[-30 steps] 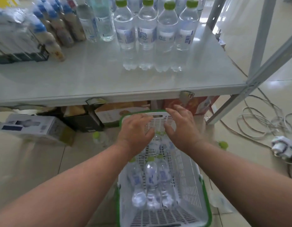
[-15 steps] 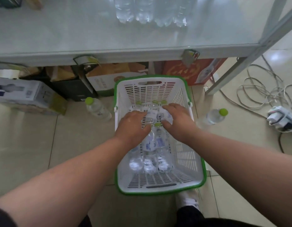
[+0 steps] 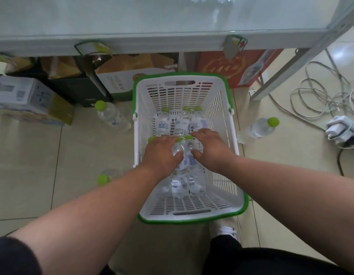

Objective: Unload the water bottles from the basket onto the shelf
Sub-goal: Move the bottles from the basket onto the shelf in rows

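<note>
Resting on tiled floor [image 3: 29, 155] below grey shelf [image 3: 152, 20]: basket [image 3: 184, 212], both hands' fingers clamped on bottles [image 3: 184, 161].

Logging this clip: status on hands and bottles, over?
Left hand and right hand down in white green-rimmed plastic basket, on clear green-capped water bottles; grip unclear. None lifted. Nothing blocking.

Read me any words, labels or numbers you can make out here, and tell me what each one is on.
"冰露", in blue: label of the far-left bottle in the basket; only partly legible.
White carton under the shelf: faint lettering, too blurred to read.
Red box: gold characters, blurred.
Grey box: small print and code square, too small.
</note>
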